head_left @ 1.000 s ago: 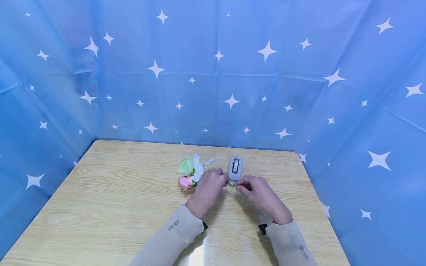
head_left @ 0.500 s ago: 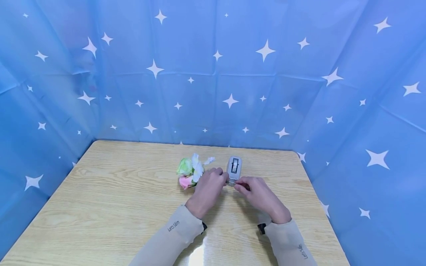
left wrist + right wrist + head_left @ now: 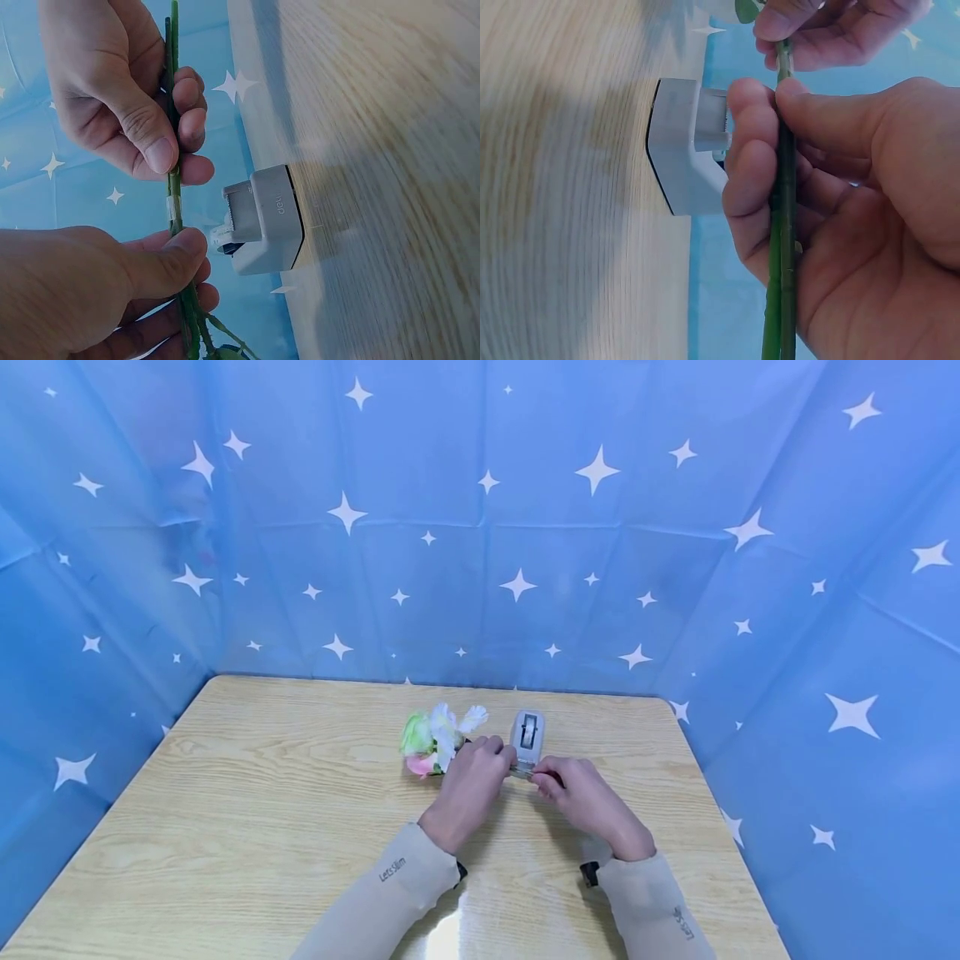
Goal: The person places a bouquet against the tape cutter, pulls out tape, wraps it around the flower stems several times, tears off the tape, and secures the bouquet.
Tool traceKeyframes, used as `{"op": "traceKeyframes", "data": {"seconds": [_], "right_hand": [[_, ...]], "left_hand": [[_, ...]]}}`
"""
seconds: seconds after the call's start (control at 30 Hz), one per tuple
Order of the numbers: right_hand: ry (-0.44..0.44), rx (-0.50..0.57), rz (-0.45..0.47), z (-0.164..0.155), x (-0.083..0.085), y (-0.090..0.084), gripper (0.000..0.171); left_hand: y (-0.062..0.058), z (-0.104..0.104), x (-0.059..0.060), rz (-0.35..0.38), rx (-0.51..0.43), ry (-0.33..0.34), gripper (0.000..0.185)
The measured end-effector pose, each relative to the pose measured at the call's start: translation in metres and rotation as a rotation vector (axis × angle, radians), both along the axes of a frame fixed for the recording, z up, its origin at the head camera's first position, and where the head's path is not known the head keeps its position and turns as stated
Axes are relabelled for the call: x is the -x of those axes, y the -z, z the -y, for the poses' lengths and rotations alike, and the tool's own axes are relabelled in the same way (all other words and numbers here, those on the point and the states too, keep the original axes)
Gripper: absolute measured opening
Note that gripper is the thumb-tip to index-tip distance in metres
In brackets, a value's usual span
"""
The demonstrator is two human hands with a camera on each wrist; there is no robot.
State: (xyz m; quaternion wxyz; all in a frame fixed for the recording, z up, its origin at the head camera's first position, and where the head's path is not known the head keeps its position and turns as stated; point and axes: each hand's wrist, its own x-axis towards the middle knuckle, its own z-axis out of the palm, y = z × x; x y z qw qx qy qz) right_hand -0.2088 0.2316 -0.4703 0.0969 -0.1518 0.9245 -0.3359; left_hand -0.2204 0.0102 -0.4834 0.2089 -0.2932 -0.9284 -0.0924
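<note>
A bunch of green stems (image 3: 174,187) is being held by both hands just above the wooden table (image 3: 247,827), right in front of a small grey tape dispenser (image 3: 528,735). The stems are pinched by the left hand (image 3: 468,785), thumb on top and fingers curled underneath, on the side nearer the blossoms. The other end is gripped by the right hand (image 3: 581,797), with the thumb and curled fingers closed tight round two stems lying side by side, which is shown pretty clearly in the right wrist view (image 3: 780,247). So neither hand is open at all; both are wrapped firmly on the stems.

Between the two thumbs, a short band of clear tape (image 3: 173,208) can be seen wound round the stems in the left wrist view. The flower heads (image 3: 438,739), white, pink and pale green, are sticking out past the left hand, low over the table and just left of the dispenser; whether they're actually touching the tabletop can't be told.

The dispenser is stood on the table just beyond the hands, close to the stems but apparently not touching them. A "deli" mark is printed on its side. Beige sleeves (image 3: 397,889) are worn on both forearms, and a blue curtain with white stars (image 3: 480,527) is hung round the table on three sides.
</note>
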Motion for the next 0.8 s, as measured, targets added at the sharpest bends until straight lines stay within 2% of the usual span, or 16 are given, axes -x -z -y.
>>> {"op": "traceKeyframes", "data": {"seconds": [0.23, 0.27, 0.3, 0.47, 0.5, 0.53, 0.63, 0.8], "right_hand": [[-0.002, 0.022, 0.000, -0.002, 0.001, 0.000, 0.019], [-0.007, 0.030, -0.008, -0.003, 0.001, 0.001, 0.019], [-0.038, 0.058, -0.040, -0.009, 0.008, 0.016, 0.022], [-0.051, 0.073, -0.062, -0.010, 0.009, 0.016, 0.023], [-0.045, 0.068, -0.056, -0.009, 0.009, 0.015, 0.022], [-0.016, 0.041, -0.029, -0.002, 0.002, 0.001, 0.019], [0.001, 0.021, -0.023, 0.001, 0.001, -0.001, 0.018], [0.013, 0.011, -0.019, 0.002, 0.000, -0.001, 0.017]], "left_hand": [[0.002, -0.001, -0.002, 0.022, -0.014, 0.009, 0.007], [0.002, -0.002, -0.002, 0.016, -0.010, 0.009, 0.006], [0.002, -0.003, -0.002, 0.008, -0.006, 0.004, 0.005], [0.002, -0.004, -0.003, -0.036, 0.020, -0.021, 0.004], [0.003, -0.004, -0.003, -0.039, 0.023, -0.028, 0.004], [0.002, -0.004, -0.003, -0.045, 0.026, -0.033, 0.004], [0.002, -0.005, -0.004, -0.046, 0.026, -0.048, 0.004], [0.003, -0.006, -0.006, -0.008, -0.005, -0.056, 0.006]]}}
